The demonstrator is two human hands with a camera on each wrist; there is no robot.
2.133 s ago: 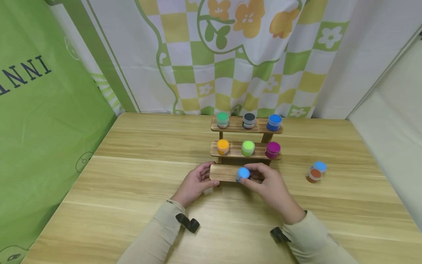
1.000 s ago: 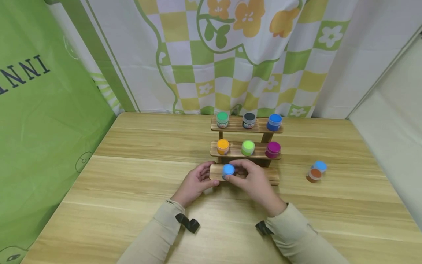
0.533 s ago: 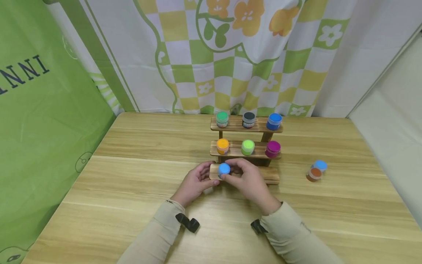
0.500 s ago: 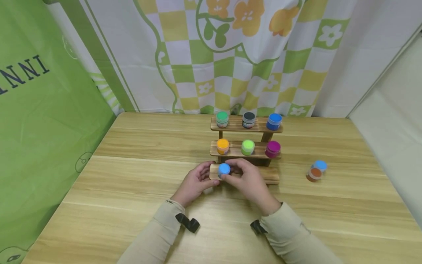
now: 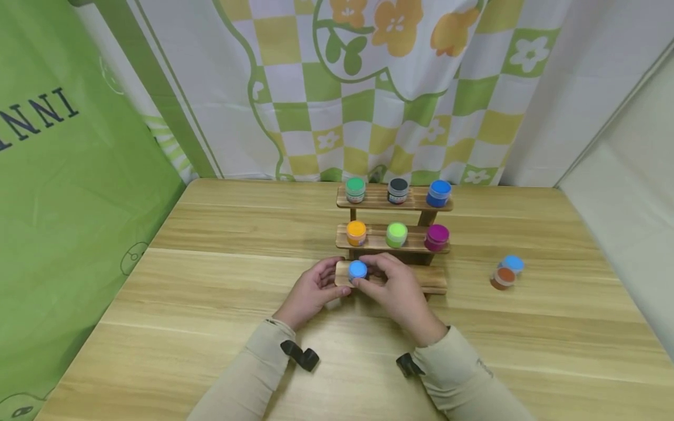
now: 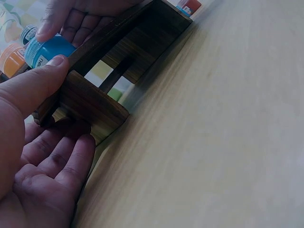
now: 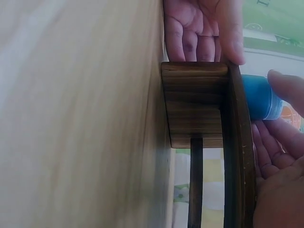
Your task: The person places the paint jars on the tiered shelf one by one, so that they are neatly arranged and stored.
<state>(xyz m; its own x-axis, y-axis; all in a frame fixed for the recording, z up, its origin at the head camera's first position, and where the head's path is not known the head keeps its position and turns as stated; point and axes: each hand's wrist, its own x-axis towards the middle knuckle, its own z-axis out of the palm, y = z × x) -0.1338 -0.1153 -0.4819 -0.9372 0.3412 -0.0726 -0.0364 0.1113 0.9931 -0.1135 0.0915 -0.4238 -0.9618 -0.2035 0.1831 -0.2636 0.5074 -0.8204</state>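
Observation:
A three-tier wooden stand (image 5: 429, 280) holds small paint jars. At the left end of its lowest tier sits a light blue jar (image 5: 357, 270), pinched between thumb and fingers of my right hand (image 5: 397, 292). My left hand (image 5: 310, 295) grips the left end of that tier, its thumb along the front edge and fingers behind. In the left wrist view, the left thumb (image 6: 45, 78) lies close to the light blue jar (image 6: 52, 51). The right wrist view shows the jar (image 7: 259, 97) with its base against the tier's board.
Orange (image 5: 356, 232), lime green (image 5: 396, 234) and purple (image 5: 437, 237) jars fill the middle tier. Green (image 5: 355, 190), black (image 5: 398, 190) and blue (image 5: 439, 193) ones stand on top. A brown jar (image 5: 503, 278) and another light blue jar (image 5: 513, 265) sit on the table to the right.
My right hand has brought the light blue jar leftward along the lowest tier to its left end. It has hardly moved in the last half second. My left hand has stayed in place.

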